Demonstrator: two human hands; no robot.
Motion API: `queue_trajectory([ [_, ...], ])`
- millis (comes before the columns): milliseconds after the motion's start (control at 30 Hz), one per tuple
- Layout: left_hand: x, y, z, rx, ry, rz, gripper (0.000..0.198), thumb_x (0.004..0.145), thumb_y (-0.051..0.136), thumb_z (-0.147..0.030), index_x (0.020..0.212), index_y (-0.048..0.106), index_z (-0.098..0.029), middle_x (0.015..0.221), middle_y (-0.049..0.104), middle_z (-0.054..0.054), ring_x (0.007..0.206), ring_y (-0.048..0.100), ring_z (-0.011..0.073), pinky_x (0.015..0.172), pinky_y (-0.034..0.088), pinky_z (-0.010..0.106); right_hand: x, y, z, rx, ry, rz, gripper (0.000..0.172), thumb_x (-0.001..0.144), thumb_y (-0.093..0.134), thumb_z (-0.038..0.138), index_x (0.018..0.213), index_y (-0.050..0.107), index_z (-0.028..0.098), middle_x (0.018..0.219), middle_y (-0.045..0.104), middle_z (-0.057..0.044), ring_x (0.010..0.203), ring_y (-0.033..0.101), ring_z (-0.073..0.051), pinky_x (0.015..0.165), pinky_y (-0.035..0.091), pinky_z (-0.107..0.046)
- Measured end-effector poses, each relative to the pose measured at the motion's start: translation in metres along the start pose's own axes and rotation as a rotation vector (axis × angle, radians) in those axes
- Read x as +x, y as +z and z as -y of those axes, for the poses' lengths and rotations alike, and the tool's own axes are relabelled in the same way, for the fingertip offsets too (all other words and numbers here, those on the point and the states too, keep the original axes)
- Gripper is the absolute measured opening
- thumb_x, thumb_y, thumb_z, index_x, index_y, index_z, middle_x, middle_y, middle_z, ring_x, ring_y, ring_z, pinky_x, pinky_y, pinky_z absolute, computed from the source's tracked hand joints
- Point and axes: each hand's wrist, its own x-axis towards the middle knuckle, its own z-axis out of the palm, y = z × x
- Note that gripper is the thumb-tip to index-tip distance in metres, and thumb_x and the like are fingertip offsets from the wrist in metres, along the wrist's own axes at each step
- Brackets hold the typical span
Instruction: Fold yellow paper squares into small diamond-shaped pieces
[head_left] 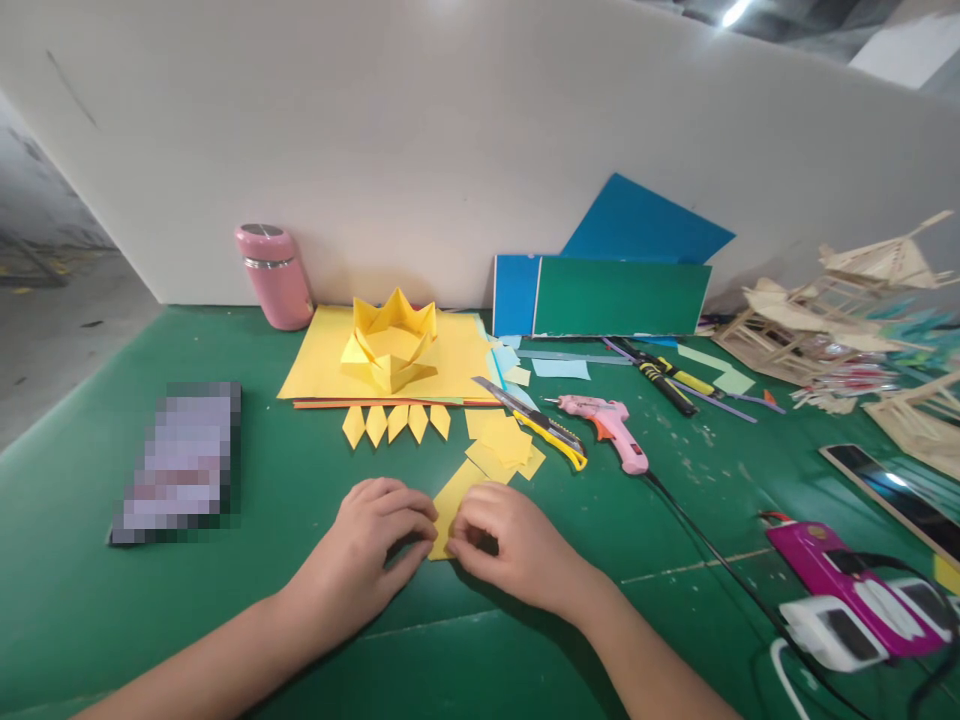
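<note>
A piece of yellow paper (pixel 452 496) lies on the green table between my two hands. My left hand (pixel 379 535) pinches its left edge, thumb and fingertips close together. From the other side my right hand (pixel 514 535) grips it, fingers curled around its near right part. Just beyond are loose small yellow paper squares (pixel 501 445). A row of several folded yellow paper pieces (pixel 397 425), pointed at the bottom, lies further left. Behind them a folded yellow paper crown shape (pixel 390 372) stands on a stack of coloured sheets (pixel 315 360).
Right of the squares lie a yellow utility knife (pixel 551 433) and a pink glue gun (pixel 611 425), its cord running to a magenta power strip (pixel 847 580). A pink bottle (pixel 277 285) stands at the back. Wooden stick models (pixel 787 330) and a phone (pixel 896 500) sit at right.
</note>
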Motion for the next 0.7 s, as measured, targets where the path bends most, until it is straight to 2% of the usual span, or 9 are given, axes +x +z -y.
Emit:
queue_trajectory([
  [300,-0.0004,-0.0005,-0.0027,0.022,-0.068,0.032,0.018,0.089,0.050,-0.023,0.080,0.064,-0.022,0.090,0.069,0.001,0.085,0.058,0.0192,0.082,0.041,0.036,0.0008,0.0058,0.0016,-0.002,0.075,-0.054,0.028,0.079,0.064,0.013,0.060,0.043,0.018,0.063,0.050,0.004,0.064,0.047,-0.012,0.059,0.034,-0.024],
  [600,0.0019,-0.0015,-0.0044,0.067,-0.030,0.035,0.009,0.087,0.056,-0.020,0.079,0.061,-0.021,0.090,0.068,0.000,0.083,0.059,0.0187,0.078,0.041,0.036,0.0005,0.0067,0.0023,-0.040,0.073,-0.058,0.027,0.077,0.065,0.011,0.061,0.045,0.019,0.063,0.050,0.004,0.064,0.049,-0.012,0.060,0.035,-0.024],
  [700,0.0020,-0.0029,-0.0074,0.098,0.043,0.026,0.013,0.088,0.057,-0.019,0.076,0.063,-0.020,0.087,0.069,0.000,0.083,0.058,0.0189,0.078,0.043,0.035,0.0011,0.0063,0.0031,-0.046,0.086,-0.047,0.027,0.077,0.066,0.010,0.062,0.045,0.019,0.064,0.051,0.004,0.064,0.049,-0.013,0.059,0.034,-0.024],
])
